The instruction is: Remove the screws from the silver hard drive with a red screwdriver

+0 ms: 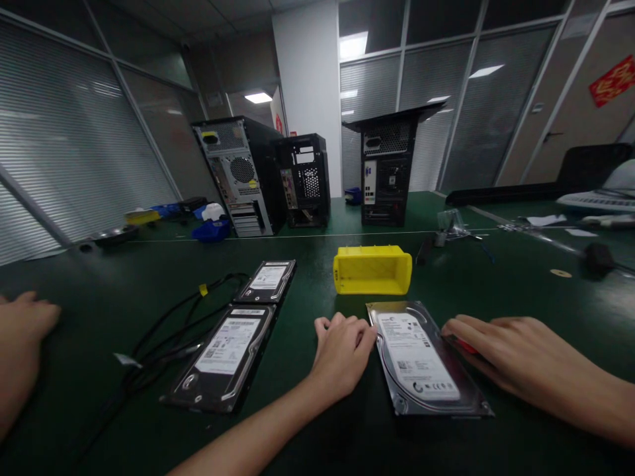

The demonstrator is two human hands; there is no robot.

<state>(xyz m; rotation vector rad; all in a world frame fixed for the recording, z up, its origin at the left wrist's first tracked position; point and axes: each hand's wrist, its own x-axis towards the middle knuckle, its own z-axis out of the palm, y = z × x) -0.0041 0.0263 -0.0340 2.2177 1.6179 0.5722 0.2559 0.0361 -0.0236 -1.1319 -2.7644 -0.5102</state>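
Observation:
A silver hard drive with a white label lies flat on the green table, in front of me. At its left edge is my left hand, fingers curled together and thumb side against the drive. My right hand is closed beside the drive's right edge, with a small red thing showing under its fingers; most of that thing is hidden. Just beyond the drive, a yellow bin rests on its side, its opening facing me. Two more drives, a nearer one and a farther one, lie left of my left hand.
Black cables lie left of the drives. Another person's hand is at the far left. Three computer cases, at left, middle and right, stand behind. Blue bins, loose parts and a black plug are farther out.

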